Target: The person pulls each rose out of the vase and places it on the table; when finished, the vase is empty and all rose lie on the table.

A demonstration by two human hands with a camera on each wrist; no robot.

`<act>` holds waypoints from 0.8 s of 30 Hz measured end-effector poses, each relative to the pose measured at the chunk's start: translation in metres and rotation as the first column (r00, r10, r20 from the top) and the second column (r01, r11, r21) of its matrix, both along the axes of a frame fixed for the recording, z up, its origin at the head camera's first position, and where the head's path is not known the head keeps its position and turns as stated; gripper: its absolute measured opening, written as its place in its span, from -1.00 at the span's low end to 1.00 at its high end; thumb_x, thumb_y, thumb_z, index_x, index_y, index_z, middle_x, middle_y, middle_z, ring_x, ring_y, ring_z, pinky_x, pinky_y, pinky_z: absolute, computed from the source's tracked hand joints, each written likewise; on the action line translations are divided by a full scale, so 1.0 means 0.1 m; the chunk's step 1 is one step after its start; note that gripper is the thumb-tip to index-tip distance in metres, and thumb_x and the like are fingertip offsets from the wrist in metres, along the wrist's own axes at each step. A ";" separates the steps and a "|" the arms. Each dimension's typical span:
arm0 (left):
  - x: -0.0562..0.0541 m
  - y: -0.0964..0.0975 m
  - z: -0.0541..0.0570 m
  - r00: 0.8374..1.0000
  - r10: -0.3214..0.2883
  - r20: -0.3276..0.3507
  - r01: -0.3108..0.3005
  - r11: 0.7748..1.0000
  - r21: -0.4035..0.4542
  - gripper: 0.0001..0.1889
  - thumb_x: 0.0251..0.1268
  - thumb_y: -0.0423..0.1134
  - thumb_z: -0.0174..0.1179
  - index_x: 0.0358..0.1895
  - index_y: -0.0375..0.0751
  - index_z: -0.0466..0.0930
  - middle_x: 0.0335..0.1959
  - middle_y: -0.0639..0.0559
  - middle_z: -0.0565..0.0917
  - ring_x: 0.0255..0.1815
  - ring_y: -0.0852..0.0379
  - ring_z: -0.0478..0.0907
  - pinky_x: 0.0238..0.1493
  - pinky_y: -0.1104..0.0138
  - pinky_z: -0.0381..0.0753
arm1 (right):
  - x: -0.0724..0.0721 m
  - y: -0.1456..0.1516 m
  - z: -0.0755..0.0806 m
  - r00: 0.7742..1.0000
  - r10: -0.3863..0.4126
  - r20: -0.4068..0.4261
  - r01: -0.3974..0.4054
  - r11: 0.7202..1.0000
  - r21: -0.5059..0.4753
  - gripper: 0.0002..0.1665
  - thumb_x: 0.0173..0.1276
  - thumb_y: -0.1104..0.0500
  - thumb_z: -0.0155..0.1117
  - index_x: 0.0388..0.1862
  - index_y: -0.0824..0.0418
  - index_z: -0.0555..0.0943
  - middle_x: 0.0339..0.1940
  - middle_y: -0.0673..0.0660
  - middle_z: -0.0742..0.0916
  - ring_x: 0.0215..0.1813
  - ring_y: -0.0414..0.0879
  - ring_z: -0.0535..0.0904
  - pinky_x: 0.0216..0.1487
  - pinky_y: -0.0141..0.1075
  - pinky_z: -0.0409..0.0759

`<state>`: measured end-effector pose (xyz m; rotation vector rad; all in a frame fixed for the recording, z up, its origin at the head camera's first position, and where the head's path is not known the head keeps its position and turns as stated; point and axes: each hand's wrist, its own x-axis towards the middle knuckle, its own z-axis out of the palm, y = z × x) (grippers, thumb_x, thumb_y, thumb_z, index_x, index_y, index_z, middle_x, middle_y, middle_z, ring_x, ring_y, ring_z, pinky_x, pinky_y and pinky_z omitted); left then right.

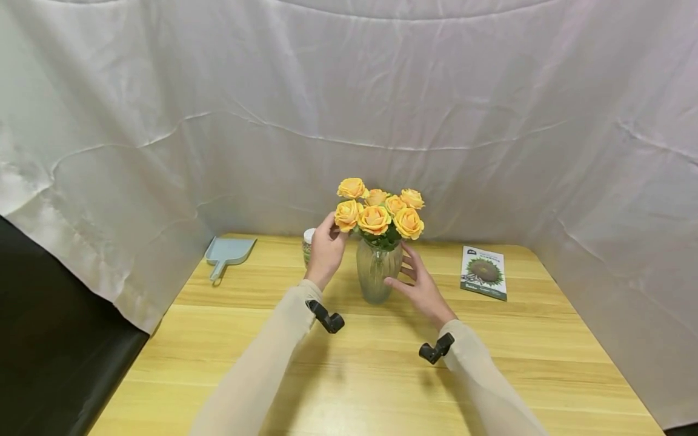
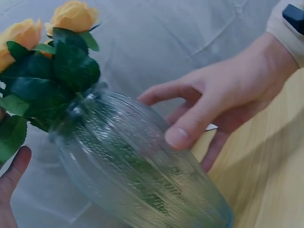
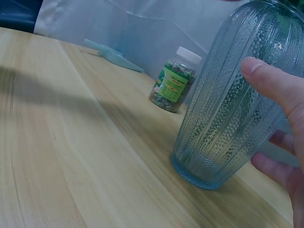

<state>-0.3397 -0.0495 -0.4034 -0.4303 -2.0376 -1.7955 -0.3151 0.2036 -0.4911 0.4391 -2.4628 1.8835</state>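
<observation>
Booth-like space, grey drapes (image 1: 382, 91) around wooden table (image 1: 354, 393)

The pale-sleeved left arm (image 1: 262, 363) reaches in from 7 o'clock, the right arm (image 1: 482, 381) from 5. The left grip (image 1: 326, 253) sits toward 10 o'clock of the right grip (image 1: 424, 292), whose thumb (image 3: 270, 78) spreads from gently bent fingers (image 3: 273, 168).

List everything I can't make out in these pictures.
Left hand: roses hide some fingertips in the head view; the left edge crops the hand in the left wrist view.
Jar: mostly behind the left hand in the head view.
Vase: the left wrist view's bottom edge crops its base; patterned glass obscures the inside in the right wrist view.
Printed packet: lettering too small in the head view.
</observation>
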 end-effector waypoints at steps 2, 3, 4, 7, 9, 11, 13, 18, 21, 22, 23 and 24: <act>0.00 0.02 -0.04 0.999 -0.013 0.037 0.014 0.999 -0.037 -0.62 0.67 -0.34 0.13 0.43 -0.22 0.61 0.27 -0.25 0.73 0.24 -0.16 0.73 0.33 0.00 0.77 | 0.00 0.00 0.00 1.000 0.000 -0.006 0.000 1.000 0.003 0.14 0.53 0.03 0.52 0.80 -0.45 0.01 0.72 0.29 0.34 0.67 0.35 0.36 0.57 0.36 0.50; 0.00 0.02 -0.05 0.998 -0.019 0.055 0.022 0.998 -0.057 -0.60 0.67 -0.33 0.11 0.45 -0.21 0.59 0.28 -0.24 0.74 0.24 -0.15 0.73 0.33 0.00 0.77 | 0.00 -0.01 0.00 1.000 0.001 -0.009 -0.001 1.000 0.006 0.14 0.53 0.04 0.51 0.81 -0.44 0.00 0.72 0.30 0.34 0.67 0.36 0.36 0.57 0.37 0.51; 0.00 0.02 -0.07 0.997 -0.025 0.071 0.030 0.997 -0.077 -0.59 0.68 -0.30 0.10 0.46 -0.19 0.59 0.28 -0.23 0.74 0.25 -0.15 0.73 0.34 0.00 0.77 | 0.00 -0.01 0.00 1.000 0.003 -0.011 -0.003 1.000 0.007 0.14 0.54 0.05 0.51 0.81 -0.42 0.00 0.72 0.31 0.34 0.67 0.37 0.36 0.56 0.37 0.51; 0.01 0.02 -0.12 0.994 -0.043 0.097 0.054 0.992 -0.117 -0.61 0.74 -0.22 0.09 0.46 -0.17 0.59 0.25 -0.20 0.76 0.27 -0.14 0.73 0.36 -0.01 0.76 | 0.01 -0.03 0.00 1.000 0.010 -0.017 -0.010 1.000 0.016 0.14 0.55 0.06 0.49 0.82 -0.40 -0.02 0.72 0.32 0.33 0.67 0.38 0.35 0.56 0.38 0.51; 0.00 0.01 -0.14 0.995 -0.050 0.085 0.060 0.991 -0.120 -0.63 0.74 -0.23 0.09 0.44 -0.18 0.59 0.22 -0.20 0.77 0.26 -0.13 0.73 0.37 -0.02 0.76 | 0.01 -0.04 0.00 1.000 0.008 -0.014 -0.007 1.000 0.015 0.13 0.54 0.05 0.50 0.81 -0.41 0.00 0.72 0.31 0.33 0.67 0.37 0.36 0.56 0.38 0.51; 0.00 0.00 -0.16 0.996 -0.043 0.073 0.051 0.993 -0.105 -0.59 0.71 -0.23 0.13 0.48 -0.18 0.56 0.34 -0.13 0.68 0.29 -0.12 0.70 0.40 0.02 0.74 | 0.00 -0.04 0.00 1.000 0.006 -0.014 -0.006 1.000 0.016 0.13 0.54 0.04 0.51 0.81 -0.42 0.00 0.72 0.30 0.34 0.67 0.37 0.36 0.57 0.38 0.50; 0.00 0.00 -0.15 0.999 -0.019 0.042 0.023 0.996 -0.087 -0.61 0.66 -0.24 0.19 0.42 -0.22 0.59 0.41 -0.10 0.57 0.27 -0.10 0.67 0.41 0.05 0.72 | 0.00 -0.03 0.01 1.000 0.004 -0.019 -0.004 1.000 0.021 0.14 0.54 0.03 0.51 0.81 -0.43 0.00 0.72 0.30 0.34 0.67 0.37 0.36 0.56 0.37 0.51; 0.03 -0.01 -0.14 0.999 0.006 -0.040 -0.008 0.998 -0.068 -0.82 0.53 -0.22 0.33 0.02 -0.23 0.69 0.20 -0.05 0.55 0.13 -0.04 0.64 0.35 0.05 0.71 | -0.01 -0.01 0.02 1.000 0.001 -0.021 -0.001 1.000 0.024 0.15 0.53 0.02 0.52 0.80 -0.45 0.00 0.72 0.31 0.35 0.66 0.37 0.37 0.55 0.34 0.54; 0.04 0.00 -0.16 0.998 -0.039 -0.052 0.035 0.997 -0.073 -0.86 0.53 -0.24 0.34 -0.02 -0.21 0.69 0.07 -0.06 0.62 0.14 -0.10 0.63 0.36 0.00 0.69 | -0.01 -0.01 0.00 1.000 -0.003 -0.021 0.004 1.000 0.024 0.15 0.54 0.03 0.51 0.82 -0.41 -0.01 0.72 0.33 0.34 0.66 0.38 0.36 0.55 0.35 0.54; 0.05 0.00 -0.16 0.998 -0.049 -0.049 0.046 0.996 -0.076 -0.86 0.54 -0.24 0.33 0.01 -0.20 0.69 0.06 -0.06 0.64 0.16 -0.12 0.64 0.38 -0.01 0.68 | -0.01 -0.01 0.00 1.000 -0.004 -0.022 0.004 1.000 0.026 0.15 0.54 0.03 0.50 0.82 -0.39 -0.02 0.72 0.33 0.33 0.66 0.38 0.36 0.55 0.36 0.53; 0.06 0.01 -0.17 0.998 -0.057 -0.039 0.054 0.996 -0.074 -0.83 0.56 -0.23 0.32 0.06 -0.20 0.70 0.08 -0.07 0.67 0.20 -0.14 0.64 0.40 -0.02 0.68 | -0.01 -0.01 0.00 1.000 -0.001 -0.023 0.002 1.000 0.029 0.15 0.55 0.03 0.49 0.83 -0.37 -0.03 0.72 0.34 0.33 0.67 0.39 0.35 0.56 0.37 0.52; 0.07 0.02 -0.18 0.998 -0.058 -0.028 0.056 0.996 -0.071 -0.80 0.58 -0.22 0.32 0.12 -0.19 0.71 0.11 -0.07 0.69 0.23 -0.16 0.64 0.42 -0.03 0.66 | 0.00 -0.01 -0.01 1.000 -0.003 -0.019 0.003 1.000 0.029 0.15 0.55 0.02 0.49 0.83 -0.38 -0.03 0.73 0.33 0.32 0.67 0.39 0.35 0.56 0.37 0.51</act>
